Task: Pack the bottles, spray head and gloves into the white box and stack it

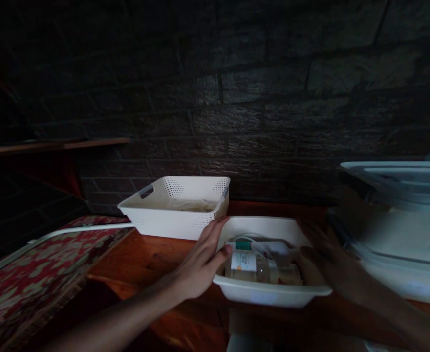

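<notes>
A white plastic bin stands on the wooden shelf, between my two hands. My left hand grips its left rim, the thumb reaching over the inside edge and the fingers along the side. On the opposite rim, my right hand holds the bin with its thumb over the edge; it is dim and somewhat blurred. Inside the bin lie a clear container with a white label, a green-marked item and some thin pale cord. Shadow hides the rest of the contents.
Behind and left is a white perforated basket with pale items inside. Stacked lidded storage boxes stand at right. A red patterned cloth and a white pipe-like strip lie left, below a narrow ledge. A dark brick wall rises behind.
</notes>
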A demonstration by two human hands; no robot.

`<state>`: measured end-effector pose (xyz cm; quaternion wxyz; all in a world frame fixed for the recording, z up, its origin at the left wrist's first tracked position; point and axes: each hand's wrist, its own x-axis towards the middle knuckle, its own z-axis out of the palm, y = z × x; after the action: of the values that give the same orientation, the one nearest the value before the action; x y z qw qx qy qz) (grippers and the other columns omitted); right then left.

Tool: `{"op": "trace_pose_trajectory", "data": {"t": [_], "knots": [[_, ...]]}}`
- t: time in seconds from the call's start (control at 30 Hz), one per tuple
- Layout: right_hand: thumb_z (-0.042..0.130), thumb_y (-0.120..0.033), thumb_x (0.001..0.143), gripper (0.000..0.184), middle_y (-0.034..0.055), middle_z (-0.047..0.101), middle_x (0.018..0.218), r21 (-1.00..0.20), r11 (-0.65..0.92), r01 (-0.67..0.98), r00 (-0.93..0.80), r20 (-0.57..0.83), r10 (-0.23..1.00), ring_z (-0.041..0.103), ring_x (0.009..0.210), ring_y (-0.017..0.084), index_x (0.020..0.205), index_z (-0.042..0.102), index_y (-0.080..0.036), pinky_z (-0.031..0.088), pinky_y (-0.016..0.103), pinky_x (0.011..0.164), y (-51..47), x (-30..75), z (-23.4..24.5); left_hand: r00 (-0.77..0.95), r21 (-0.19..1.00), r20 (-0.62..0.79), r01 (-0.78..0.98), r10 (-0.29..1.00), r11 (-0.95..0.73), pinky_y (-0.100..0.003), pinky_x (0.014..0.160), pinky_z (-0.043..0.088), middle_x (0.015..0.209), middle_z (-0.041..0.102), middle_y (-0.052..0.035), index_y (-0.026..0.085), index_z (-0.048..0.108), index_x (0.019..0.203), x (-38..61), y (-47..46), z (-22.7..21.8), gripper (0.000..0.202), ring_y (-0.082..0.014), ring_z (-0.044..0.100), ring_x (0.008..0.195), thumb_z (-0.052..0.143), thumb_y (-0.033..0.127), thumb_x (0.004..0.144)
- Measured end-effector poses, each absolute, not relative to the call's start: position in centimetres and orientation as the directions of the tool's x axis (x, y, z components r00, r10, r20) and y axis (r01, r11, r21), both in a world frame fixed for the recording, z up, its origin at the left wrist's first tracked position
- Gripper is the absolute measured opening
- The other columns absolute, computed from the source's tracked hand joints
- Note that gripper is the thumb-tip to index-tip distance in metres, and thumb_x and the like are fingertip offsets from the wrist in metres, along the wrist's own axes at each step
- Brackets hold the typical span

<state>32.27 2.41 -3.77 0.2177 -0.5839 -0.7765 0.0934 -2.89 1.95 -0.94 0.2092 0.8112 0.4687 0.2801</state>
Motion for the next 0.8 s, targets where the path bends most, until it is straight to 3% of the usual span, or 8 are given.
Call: {"op": "trace_pose_trajectory", "data": {"t": [0.13,0.27,0.37,0.5,0.57,0.67,0.8], "knots": [[0.035,-0.047,0.109,0.069,0.017,0.031,0.172,-0.32,0.319,0.892,-0.251,0.235,0.939,0.026,0.16,0.035,0.169,0.031,-0.012,0.02,0.063,0.13,3.2,32.6,-4.4,0.419,0.567,0.245,0.669,0.874,-0.48,-0.053,0.135,0.021,0.172,0.032,-0.0149,0.022,0.028,0.165,-2.9,2.0,-0.5,0.063,-0.0299,0.023,0.163,0.039,0.049,0.11],[0.043,-0.053,0.105,0.072,0.0218,0.045,0.165,-0.261,0.313,0.913,-0.248,0.254,0.935,0.038,0.155,0.041,0.161,0.048,-0.007,0.034,0.063,0.126,4.0,32.0,-3.3,0.459,0.519,0.269,0.672,0.847,-0.529,-0.054,0.129,0.033,0.162,0.045,-0.0175,0.021,0.031,0.164,-3.0,1.6,0.7,0.063,-0.0312,0.038,0.155,0.046,0.045,0.107],[0.044,-0.053,0.104,0.065,0.0215,0.063,0.151,-0.269,0.312,0.911,-0.242,0.264,0.934,0.059,0.141,0.041,0.149,0.063,-0.01,0.045,0.061,0.121,4.3,30.6,-0.9,0.5,0.43,0.332,0.675,0.8,-0.6,-0.053,0.123,0.042,0.148,0.057,-0.016,0.024,0.044,0.158,-3.5,1.5,2.5,0.055,-0.0316,0.05,0.144,0.049,0.041,0.106],[0.045,-0.045,0.106,0.054,0.0172,0.073,0.139,-0.289,0.45,0.845,-0.354,0.329,0.875,0.069,0.129,0.035,0.139,0.071,-0.012,0.052,0.05,0.113,4.8,27.0,4.2,0.506,0.324,0.385,0.709,0.772,-0.626,-0.043,0.108,0.051,0.127,0.07,-0.0114,0.021,0.066,0.132,-6.1,3.7,5.9,0.035,-0.0271,0.065,0.121,0.045,0.034,0.106],[0.05,-0.04,0.105,0.044,0.0148,0.08,0.125,-0.297,0.522,0.8,-0.426,0.332,0.842,0.076,0.114,0.032,0.128,0.078,-0.014,0.057,0.043,0.102,5.8,24.5,6.8,0.433,0.291,0.315,0.803,0.845,-0.52,-0.037,0.104,0.052,0.123,0.074,-0.0088,0.02,0.07,0.123,-8.1,6.4,7.3,0.035,-0.0242,0.068,0.116,0.041,0.033,0.107],[0.054,-0.035,0.104,0.035,0.0094,0.083,0.118,-0.284,0.584,0.76,-0.5,0.317,0.806,0.078,0.104,0.026,0.118,0.082,-0.018,0.056,0.033,0.096,8.5,20.3,9.5,0.356,0.273,0.254,0.866,0.899,-0.419,-0.039,0.102,0.052,0.123,0.075,-0.0119,0.016,0.069,0.126,-11.5,11.6,8.2,0.039,-0.0269,0.069,0.114,0.04,0.033,0.107],[0.056,-0.029,0.106,0.028,0.0074,0.082,0.117,-0.239,0.68,0.693,-0.63,0.258,0.733,0.076,0.106,0.022,0.112,0.082,-0.019,0.054,0.03,0.098,13.7,14.5,10.9,0.258,0.187,0.064,0.946,0.964,-0.266,-0.043,0.101,0.054,0.116,0.075,-0.0114,0.016,0.072,0.118,-15.6,17.5,7.7,0.028,-0.0261,0.07,0.108,0.056,0.033,0.104]]}}
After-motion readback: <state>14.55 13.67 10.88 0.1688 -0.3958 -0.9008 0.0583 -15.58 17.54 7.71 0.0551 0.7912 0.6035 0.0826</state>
